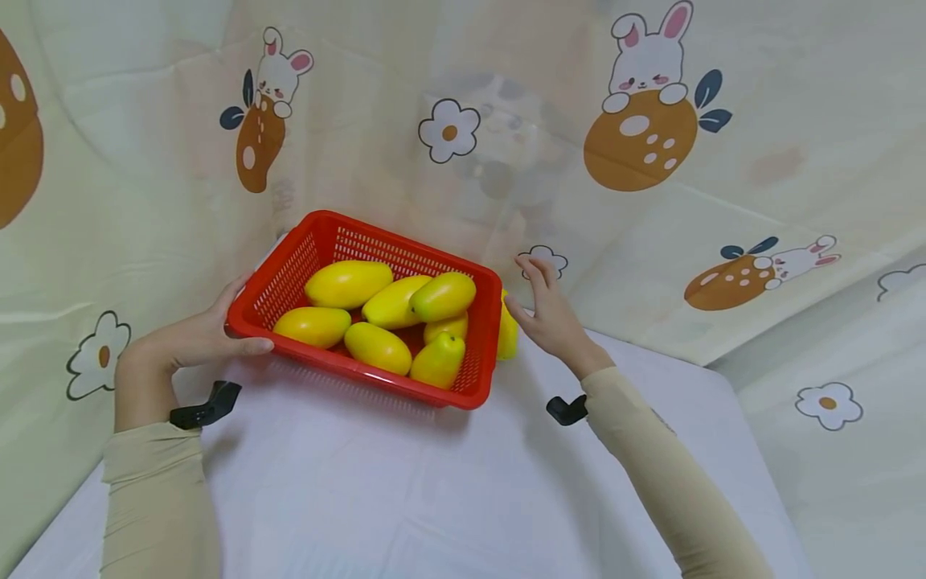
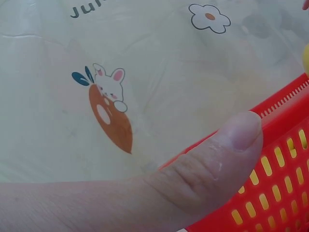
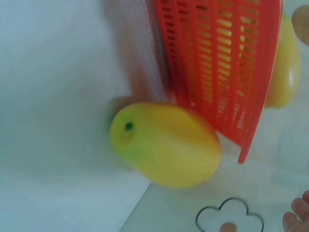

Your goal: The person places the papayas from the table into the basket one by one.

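Observation:
A red plastic basket [image 1: 362,371] with slotted walls holds several yellow mangoes [image 1: 349,284]. At its left end my left hand [image 1: 195,334] grips the rim; the left wrist view shows the thumb [image 2: 207,164] lying along the red edge, while the other fingers are mostly hidden. One more mango [image 3: 166,145] lies outside, close against the basket's right end, partly covered by the rim in the head view. Just right of that mango is my right hand [image 1: 557,322], its fingers extended and holding nothing. Only its fingertips [image 3: 300,213] show in the right wrist view.
The basket is over a white-covered table [image 1: 405,498]. Behind it hangs a pale curtain [image 1: 376,72] printed with rabbits and flowers, close to the basket's far side. A black wrist camera [image 1: 206,406] sits on the left wrist and another camera [image 1: 567,410] on the right.

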`<state>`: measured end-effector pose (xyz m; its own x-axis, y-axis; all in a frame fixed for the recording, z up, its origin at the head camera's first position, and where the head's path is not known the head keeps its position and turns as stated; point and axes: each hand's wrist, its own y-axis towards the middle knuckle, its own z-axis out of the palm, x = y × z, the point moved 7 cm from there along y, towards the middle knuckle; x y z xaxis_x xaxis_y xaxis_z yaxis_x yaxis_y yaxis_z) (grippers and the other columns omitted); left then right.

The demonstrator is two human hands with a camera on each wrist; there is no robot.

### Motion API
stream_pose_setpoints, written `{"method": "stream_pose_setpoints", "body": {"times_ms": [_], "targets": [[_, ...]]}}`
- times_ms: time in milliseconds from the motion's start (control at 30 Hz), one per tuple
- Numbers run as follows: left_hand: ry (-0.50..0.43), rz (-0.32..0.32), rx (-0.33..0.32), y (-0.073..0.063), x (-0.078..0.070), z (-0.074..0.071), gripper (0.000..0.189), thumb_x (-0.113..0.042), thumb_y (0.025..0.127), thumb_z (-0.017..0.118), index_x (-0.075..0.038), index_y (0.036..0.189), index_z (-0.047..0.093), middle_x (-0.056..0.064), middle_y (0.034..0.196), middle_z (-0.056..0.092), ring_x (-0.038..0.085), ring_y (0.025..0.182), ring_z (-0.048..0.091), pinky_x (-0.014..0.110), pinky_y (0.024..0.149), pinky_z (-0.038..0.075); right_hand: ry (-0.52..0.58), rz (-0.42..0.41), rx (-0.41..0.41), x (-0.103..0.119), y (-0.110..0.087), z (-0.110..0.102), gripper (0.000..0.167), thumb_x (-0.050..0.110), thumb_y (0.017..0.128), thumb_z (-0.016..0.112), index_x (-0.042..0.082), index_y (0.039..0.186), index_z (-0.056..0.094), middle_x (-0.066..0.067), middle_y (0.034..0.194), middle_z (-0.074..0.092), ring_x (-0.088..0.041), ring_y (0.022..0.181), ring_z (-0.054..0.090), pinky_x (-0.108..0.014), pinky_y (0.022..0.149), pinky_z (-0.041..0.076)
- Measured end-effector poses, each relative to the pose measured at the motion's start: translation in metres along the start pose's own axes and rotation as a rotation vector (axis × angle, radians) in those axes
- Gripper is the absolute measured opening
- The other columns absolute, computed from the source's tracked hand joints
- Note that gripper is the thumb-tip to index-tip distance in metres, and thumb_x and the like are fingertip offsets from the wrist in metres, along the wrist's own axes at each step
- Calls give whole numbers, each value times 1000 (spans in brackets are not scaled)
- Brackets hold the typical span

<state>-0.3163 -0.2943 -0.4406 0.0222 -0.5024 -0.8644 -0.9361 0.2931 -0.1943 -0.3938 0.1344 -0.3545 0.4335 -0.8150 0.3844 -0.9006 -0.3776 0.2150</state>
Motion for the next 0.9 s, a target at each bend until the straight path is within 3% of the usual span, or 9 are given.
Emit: {"method": "stream_pose_setpoints", "body": {"times_ms": [233,500,667,900], "targets": [[-2,5,-14,-1,2,-1,116,-42,78,74,-28,150,-16,20,153,13,43,134,20,52,86,54,-16,37,24,-25,-7,1,75,33,92,58,27,152,14,-8,156,12,-31,140,27,-58,108,34],[3,5,-21,-4,0,-1,117,-43,78,74,-27,150,-17,20,153,13,44,134,21,51,86,54,-68,117,195,-50,-15,13,94,40,86,65,29,153,1,-8,159,-5,-35,144,8,-67,104,30],[-2,6,-14,-3,-1,-1,116,-41,78,73,-27,150,-16,21,153,13,44,134,21,51,85,54,-65,152,289,-60,-18,23,100,46,82,68,35,152,-3,-6,159,-8,-35,144,7,-67,102,33],[-21,5,-9,0,-1,0,114,-40,79,73,-26,151,-14,20,153,13,43,135,20,52,85,54,-39,173,356,-64,-18,37,110,49,75,75,42,150,-5,-2,160,-12,-34,145,5,-67,101,34]]}}
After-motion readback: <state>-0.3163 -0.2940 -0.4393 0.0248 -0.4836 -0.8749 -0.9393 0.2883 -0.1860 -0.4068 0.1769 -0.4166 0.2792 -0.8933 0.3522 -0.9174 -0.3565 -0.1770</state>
